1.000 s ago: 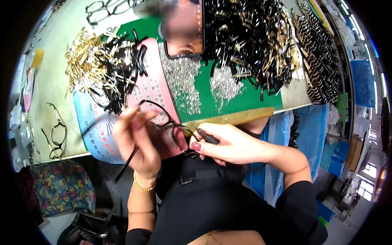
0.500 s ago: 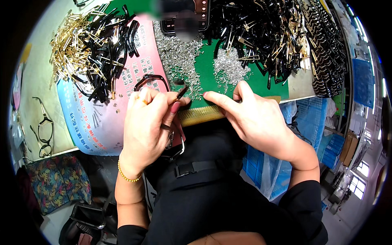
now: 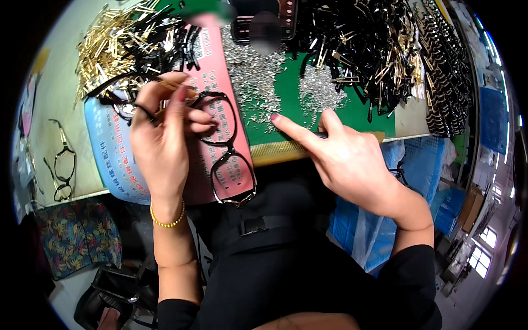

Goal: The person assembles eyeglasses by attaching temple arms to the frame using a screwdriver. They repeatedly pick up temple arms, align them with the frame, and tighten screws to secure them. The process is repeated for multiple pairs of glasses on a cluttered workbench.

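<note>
My left hand [image 3: 165, 132] is closed on a black eyeglass frame [image 3: 230, 144], whose two rims hang to the right of my fingers over the pink printed sheet. A dark temple arm [image 3: 124, 78] reaches left from the same hand. My right hand [image 3: 352, 159] has its index finger stretched out, the fingertip at the edge of a heap of tiny silver screws [image 3: 258, 82]. Its other fingers are curled in, and a dark end of something shows beside them; the rest is hidden.
A second silver heap of small parts [image 3: 322, 93] lies on the green mat [image 3: 291, 71]. Gold and black temple arms [image 3: 110, 44] are piled at the left, more black ones [image 3: 379, 55] at the right. A phone [image 3: 264, 22] stands at the back; spare glasses [image 3: 63, 165] lie far left.
My left hand has moved left and turned, bringing the eyeglass frame up with both rims in sight. My right hand stays nearly in place, its fingertip still at the screws.
</note>
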Demonstrator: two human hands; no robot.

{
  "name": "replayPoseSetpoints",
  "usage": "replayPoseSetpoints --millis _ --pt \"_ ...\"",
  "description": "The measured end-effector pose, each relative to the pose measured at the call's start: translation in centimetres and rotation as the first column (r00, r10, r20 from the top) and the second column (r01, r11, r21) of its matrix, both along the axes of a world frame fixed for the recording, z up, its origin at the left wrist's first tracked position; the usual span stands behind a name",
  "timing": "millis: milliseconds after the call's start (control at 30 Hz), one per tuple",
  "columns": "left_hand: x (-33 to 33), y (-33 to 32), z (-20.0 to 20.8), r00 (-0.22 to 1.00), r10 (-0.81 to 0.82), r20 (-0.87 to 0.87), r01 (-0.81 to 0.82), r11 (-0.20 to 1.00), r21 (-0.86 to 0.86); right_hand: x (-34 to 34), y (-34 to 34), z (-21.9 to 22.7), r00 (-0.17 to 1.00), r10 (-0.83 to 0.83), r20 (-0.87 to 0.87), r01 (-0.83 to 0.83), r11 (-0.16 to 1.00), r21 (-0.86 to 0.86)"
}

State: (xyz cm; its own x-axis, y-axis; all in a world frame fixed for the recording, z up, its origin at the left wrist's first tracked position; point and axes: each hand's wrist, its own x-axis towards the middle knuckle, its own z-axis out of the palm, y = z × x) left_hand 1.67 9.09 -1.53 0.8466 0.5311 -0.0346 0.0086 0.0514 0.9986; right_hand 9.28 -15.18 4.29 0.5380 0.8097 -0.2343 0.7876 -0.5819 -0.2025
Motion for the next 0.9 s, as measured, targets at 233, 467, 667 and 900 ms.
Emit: replayPoseSetpoints --millis 233,467,667,900 --pt "-2.3 -0.5 0.1 0.950 -0.235 -0.208 0.250 0.967 0.051 -0.2 1.2 0.7 0.976 0.103 -0.192 -0.070 0.982 0.174" --pt "-1.9 -0.4 0.7 0.955 -0.241 -0.173 0.247 0.969 0.016 0.7 2.7 -0.6 0.971 0.221 -0.095 -0.206 0.968 0.146" --pt "-1.6 -0.5 0.5 0.932 -0.296 -0.208 0.331 0.930 0.159 0.8 2.7 -0.6 0.973 0.208 -0.096 -0.192 0.970 0.152" --pt "-1.9 -0.6 0.0 0.927 -0.291 -0.235 0.372 0.779 0.504 0.7 2.9 -0.7 0.974 0.197 -0.114 -0.177 0.971 0.163"
